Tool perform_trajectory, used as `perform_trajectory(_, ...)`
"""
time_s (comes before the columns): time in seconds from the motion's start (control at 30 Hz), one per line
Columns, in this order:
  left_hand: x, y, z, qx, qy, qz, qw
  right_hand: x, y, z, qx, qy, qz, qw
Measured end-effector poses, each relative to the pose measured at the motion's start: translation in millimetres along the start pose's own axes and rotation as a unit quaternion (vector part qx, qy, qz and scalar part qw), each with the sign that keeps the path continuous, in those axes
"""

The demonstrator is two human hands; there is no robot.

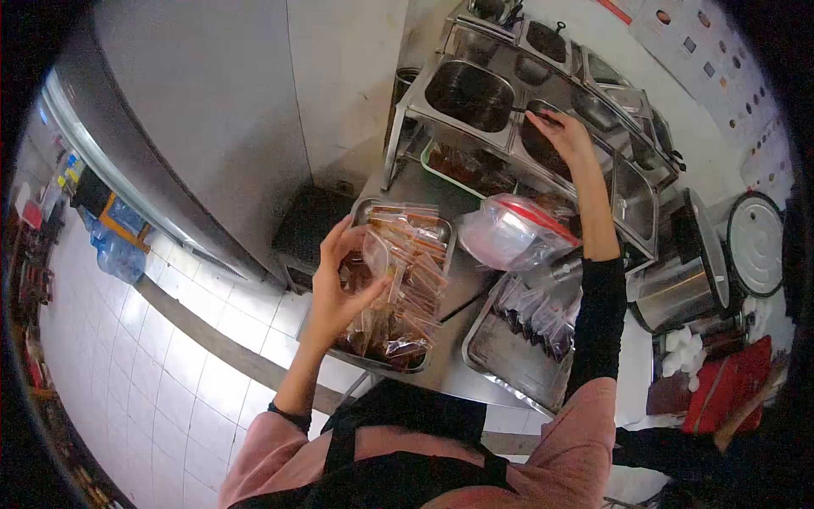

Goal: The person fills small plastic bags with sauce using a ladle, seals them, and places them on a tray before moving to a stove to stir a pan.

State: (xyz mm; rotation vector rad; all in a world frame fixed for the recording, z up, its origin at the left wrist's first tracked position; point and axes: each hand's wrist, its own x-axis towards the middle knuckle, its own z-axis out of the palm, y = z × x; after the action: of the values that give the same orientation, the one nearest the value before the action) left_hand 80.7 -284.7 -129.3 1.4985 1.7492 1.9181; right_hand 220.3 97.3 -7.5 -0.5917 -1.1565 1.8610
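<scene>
My left hand (343,280) holds a small clear plastic bag (379,254) open above a steel tray (366,210) filled with several sealed sauce packets (415,280). My right hand (566,136) reaches far forward and grips the handle of a ladle (532,113) resting in a round dark pot (543,148) in the steel rack. A second tray (509,360) to the right carries several small dark-filled bags (534,310).
A large clear bag with a red lid inside (513,231) lies between the trays. Steel containers (471,95) fill the rack at the back. A steel urn (678,288), a round lid (755,244) and a red cloth (725,386) stand right. Tiled floor lies left.
</scene>
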Motion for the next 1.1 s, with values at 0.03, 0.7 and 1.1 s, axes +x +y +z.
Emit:
perform_trajectory(0.03, 5, 0, -2, 0.000, 0.000, 0.002, 1.000, -2, -2, -1, 0.039, 0.014, 0.002, 0.999)
perform_trajectory(0.7, 280, -23, 73, -0.098, -0.019, 0.090, 0.991, 5, -84, -10, 0.186, -0.017, -0.092, 0.978)
perform_trajectory(1.1, 289, -28, 111, -0.190, -0.081, 0.053, 0.977, -1, -91, -5, 0.118, -0.060, -0.099, 0.986)
